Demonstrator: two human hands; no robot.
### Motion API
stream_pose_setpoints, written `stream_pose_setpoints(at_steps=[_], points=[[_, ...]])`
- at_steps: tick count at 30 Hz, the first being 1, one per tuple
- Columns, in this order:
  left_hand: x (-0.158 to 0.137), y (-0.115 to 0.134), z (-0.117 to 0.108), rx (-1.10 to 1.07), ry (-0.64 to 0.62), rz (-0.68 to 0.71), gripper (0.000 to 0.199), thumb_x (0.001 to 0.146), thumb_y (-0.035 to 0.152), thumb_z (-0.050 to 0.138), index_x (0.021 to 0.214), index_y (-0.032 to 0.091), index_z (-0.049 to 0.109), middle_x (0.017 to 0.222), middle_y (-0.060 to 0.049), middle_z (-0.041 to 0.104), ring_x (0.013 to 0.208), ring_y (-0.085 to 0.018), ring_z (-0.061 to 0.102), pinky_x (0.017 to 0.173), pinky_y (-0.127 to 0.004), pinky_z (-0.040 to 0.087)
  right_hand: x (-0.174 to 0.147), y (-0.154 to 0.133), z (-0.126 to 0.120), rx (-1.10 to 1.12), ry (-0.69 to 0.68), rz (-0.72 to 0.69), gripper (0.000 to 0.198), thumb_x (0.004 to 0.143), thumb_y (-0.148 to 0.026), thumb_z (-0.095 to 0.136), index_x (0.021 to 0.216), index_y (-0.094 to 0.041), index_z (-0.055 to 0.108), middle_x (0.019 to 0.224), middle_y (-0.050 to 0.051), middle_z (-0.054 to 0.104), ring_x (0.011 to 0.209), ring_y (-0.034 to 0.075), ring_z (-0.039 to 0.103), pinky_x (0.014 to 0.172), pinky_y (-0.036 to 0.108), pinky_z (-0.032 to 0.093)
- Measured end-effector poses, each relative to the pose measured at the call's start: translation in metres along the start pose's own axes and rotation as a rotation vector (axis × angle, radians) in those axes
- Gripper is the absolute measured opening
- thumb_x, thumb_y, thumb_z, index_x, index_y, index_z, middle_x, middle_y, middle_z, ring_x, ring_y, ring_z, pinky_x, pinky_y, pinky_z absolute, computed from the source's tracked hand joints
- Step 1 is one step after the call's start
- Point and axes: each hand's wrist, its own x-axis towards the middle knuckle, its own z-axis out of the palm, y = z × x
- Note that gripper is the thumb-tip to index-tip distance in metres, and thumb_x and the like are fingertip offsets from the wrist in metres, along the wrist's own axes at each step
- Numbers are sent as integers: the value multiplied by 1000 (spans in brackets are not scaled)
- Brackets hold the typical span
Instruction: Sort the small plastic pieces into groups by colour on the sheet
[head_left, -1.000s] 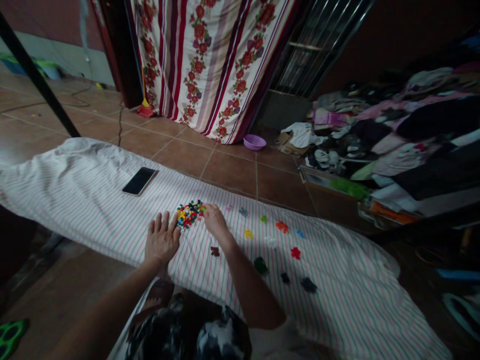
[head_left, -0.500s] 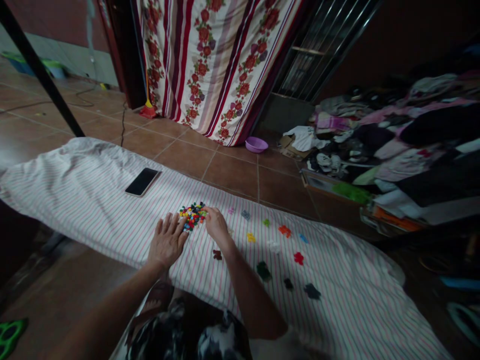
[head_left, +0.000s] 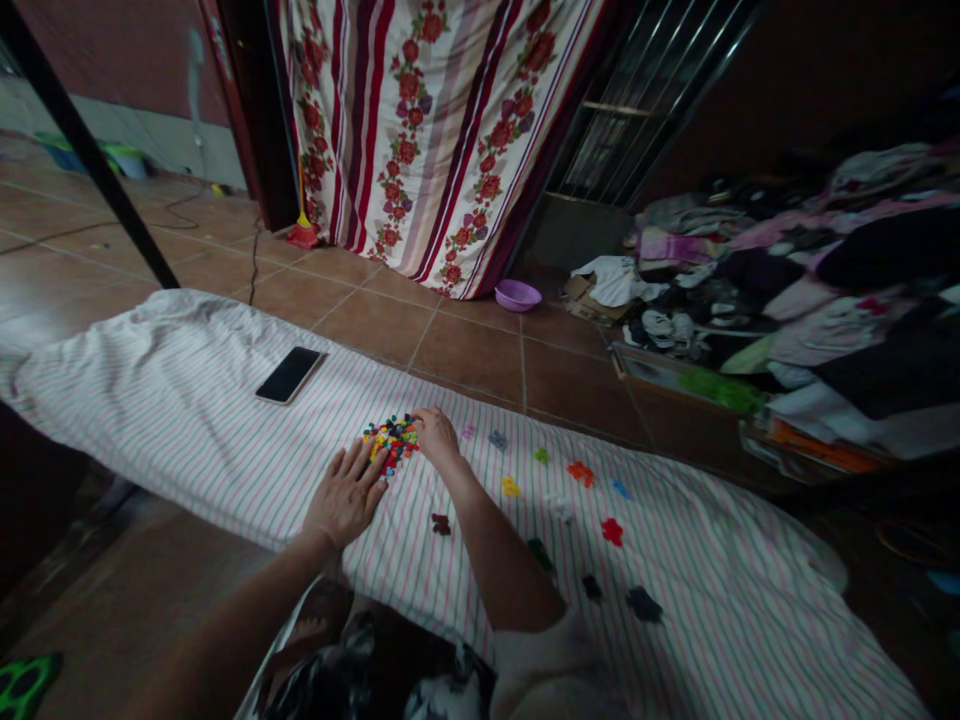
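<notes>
A mixed pile of tiny coloured plastic pieces [head_left: 391, 436] lies on the striped cloth. My left hand [head_left: 345, 500] rests flat at the pile's near left side, fingers spread and their tips touching it. At the pile's right edge, my right hand [head_left: 437, 434] has its fingers bent together in a pinch; whatever is between the tips is too small to make out. Sorted by colour, small groups lie to the right, among them yellow pieces [head_left: 510, 487], orange pieces [head_left: 580, 473], red pieces [head_left: 612, 531] and brown pieces [head_left: 441, 524]. My right forearm partly covers the dark green pieces [head_left: 540, 554].
A phone [head_left: 289, 375] lies on the striped cloth [head_left: 187, 400], left of the pile. Beyond the cloth's far edge are a tiled floor, a purple basin [head_left: 517, 295] and a hanging flowered curtain [head_left: 442, 140]. Heaped clothes [head_left: 795, 260] stand at the right.
The view has shifted slightly, so the whole scene sits a little lower and to the right. My right hand stays at the pile's right edge, and my left hand stays flat beside it.
</notes>
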Motion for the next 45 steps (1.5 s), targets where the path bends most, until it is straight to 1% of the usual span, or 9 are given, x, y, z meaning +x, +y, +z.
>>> stream_pose_setpoints(at_steps=[9, 15, 18, 23, 30, 33, 38, 42, 45], points=[[1, 0, -2, -19, -27, -6, 52, 95, 42, 34, 144, 25, 37, 152, -7, 35, 140, -26, 33, 109, -46, 34, 2, 8, 7, 28, 39, -90, 16, 84, -12, 51, 88, -20, 64, 94, 4, 62, 87, 15, 55, 75, 23, 40], [1, 1, -5, -28, -29, -12, 52, 95, 42, 34, 144, 24, 38, 151, -8, 35, 139, -26, 34, 110, -44, 33, -8, 4, 3, 63, 115, -80, 12, 80, -9, 52, 83, -19, 58, 82, 1, 58, 81, 15, 53, 73, 23, 39], [1, 1, -5, -35, -22, -15, 53, 95, 43, 34, 143, 23, 40, 150, -8, 38, 138, -26, 36, 109, -44, 33, -18, -1, -5, 57, 111, -136, 13, 80, -9, 52, 86, -20, 57, 85, 1, 58, 82, 14, 53, 75, 24, 40], [0, -1, -5, -54, -21, -12, 53, 94, 43, 33, 142, 21, 42, 147, -10, 43, 138, -26, 37, 108, -44, 34, -38, -10, -21, -54, 63, -262, 21, 87, -8, 47, 98, -20, 61, 99, 5, 59, 94, 17, 53, 86, 27, 42], [-1, -2, -2, -81, -6, -19, 54, 94, 45, 32, 141, 21, 44, 147, -12, 43, 137, -26, 38, 108, -46, 36, -71, -6, -43, -138, 39, -323, 30, 91, -11, 47, 111, -25, 64, 105, 6, 57, 101, 18, 52, 90, 29, 44], [-1, -3, -2, -96, 4, -6, 54, 94, 45, 31, 141, 21, 43, 150, -13, 37, 138, -27, 37, 107, -46, 38, -92, -3, -52, -147, 51, -314, 32, 91, -11, 46, 113, -25, 64, 103, 6, 57, 101, 18, 52, 89, 28, 46], [-3, -6, -2, -175, 67, 42, 50, 94, 41, 29, 135, 19, 50, 142, -11, 50, 140, -26, 33, 108, -45, 39, -138, 11, -67, -113, 103, -228, 35, 88, -9, 45, 115, -23, 64, 100, 5, 58, 98, 17, 55, 87, 26, 47], [-4, -8, 0, -184, 102, 27, 52, 94, 42, 28, 133, 13, 49, 140, -15, 50, 137, -28, 37, 108, -48, 39, -180, 47, -84, -3, 219, -87, 34, 85, -10, 45, 110, -21, 65, 100, 6, 59, 93, 16, 59, 86, 26, 48], [-5, -9, 0, -197, 106, 57, 47, 94, 41, 29, 122, 14, 56, 138, -16, 52, 137, -29, 38, 109, -50, 38, -212, 82, -99, 52, 329, 28, 30, 85, -15, 44, 104, -19, 67, 99, 7, 61, 86, 16, 61, 81, 27, 49]])
